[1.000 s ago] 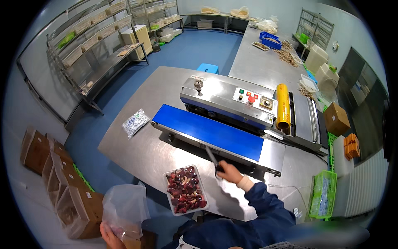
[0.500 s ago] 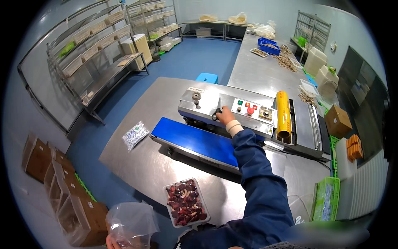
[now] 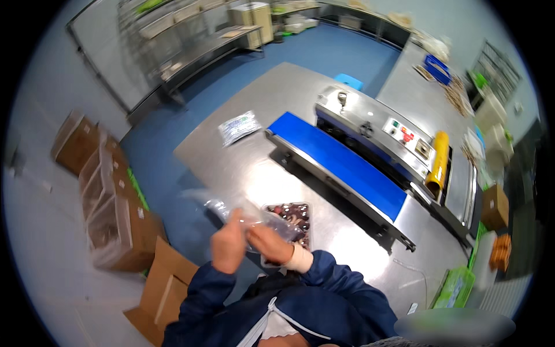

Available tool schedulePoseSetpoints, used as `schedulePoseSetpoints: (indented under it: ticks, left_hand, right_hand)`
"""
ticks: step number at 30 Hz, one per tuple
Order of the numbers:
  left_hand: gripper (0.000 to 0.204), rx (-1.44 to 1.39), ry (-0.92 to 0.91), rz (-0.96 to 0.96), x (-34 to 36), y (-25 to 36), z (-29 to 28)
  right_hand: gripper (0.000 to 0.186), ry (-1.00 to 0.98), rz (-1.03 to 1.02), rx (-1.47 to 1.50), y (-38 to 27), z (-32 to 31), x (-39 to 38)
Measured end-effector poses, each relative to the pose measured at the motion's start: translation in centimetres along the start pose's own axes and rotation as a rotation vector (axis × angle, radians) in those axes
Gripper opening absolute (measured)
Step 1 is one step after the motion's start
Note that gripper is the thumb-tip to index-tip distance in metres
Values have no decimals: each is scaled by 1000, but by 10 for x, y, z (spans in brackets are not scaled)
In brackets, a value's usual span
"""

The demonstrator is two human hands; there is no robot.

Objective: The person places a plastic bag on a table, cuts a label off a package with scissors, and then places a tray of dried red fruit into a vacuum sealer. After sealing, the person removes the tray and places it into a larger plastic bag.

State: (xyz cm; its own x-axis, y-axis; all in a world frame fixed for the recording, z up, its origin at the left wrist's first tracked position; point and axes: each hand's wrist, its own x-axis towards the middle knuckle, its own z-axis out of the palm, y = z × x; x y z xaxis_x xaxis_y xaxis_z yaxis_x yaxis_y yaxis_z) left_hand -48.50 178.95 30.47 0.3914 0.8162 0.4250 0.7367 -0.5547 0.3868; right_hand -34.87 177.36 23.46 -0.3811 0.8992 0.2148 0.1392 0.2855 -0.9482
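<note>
A clear plastic bag (image 3: pixel 218 207) stretches between my hands, over the near edge of the steel table. My left hand (image 3: pixel 228 246) pinches it from the left, fingers closed and slightly blurred. From the right, my right hand (image 3: pixel 270 243) grips the same bag, close to the left hand. Partly covered by the bag and my right hand is a clear tray of dark red and pale pieces (image 3: pixel 298 215). A pair of scissors with dark handles (image 3: pixel 366 128) lies on top of the metal sealing machine (image 3: pixel 381 133), apart from both hands.
A blue conveyor belt (image 3: pixel 341 168) runs along the machine's near side. A yellow film roll (image 3: pixel 439 162) sits at its right. One white-and-blue packet (image 3: pixel 239 128) lies on the table (image 3: pixel 272 87). Brown cartons (image 3: pixel 139 231) stand at the left, with an open carton (image 3: pixel 165 283) near my left arm.
My right hand has let go of the scissors on the machine and come back to the bag. My left hand has raised the bag towards the tray. The view has shifted.
</note>
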Motion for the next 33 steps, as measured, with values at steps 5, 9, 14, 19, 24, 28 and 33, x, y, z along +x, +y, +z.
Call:
schedulePoseSetpoints:
  ticks: [5,9,14,19,24,28,33]
  left_hand:
    - [50,-246,-165,437,-55,24,7]
    - [50,-257,-131,517,-84,10,-5]
    - [50,-28,-207,247,-114,-34,-9]
    - [44,-288,97,-136,-61,-108,16]
    - [33,-700,105,-522,-44,-171,55]
    - [31,-660,91,-468,-45,-206,114]
    - [29,-314,142,-418,-33,-197,124]
  right_hand:
    - [52,116,-113,-58,45,12,68]
    - [69,374,203,-856,92,0,110]
    - [70,547,316,-1061,82,2,127]
    - [39,342,-170,-899,92,60,118]
    - [25,43,-126,-162,-13,66,12]
    - [17,300,507,262,65,73,-128]
    - [27,683,993,1003,116,96,-192]
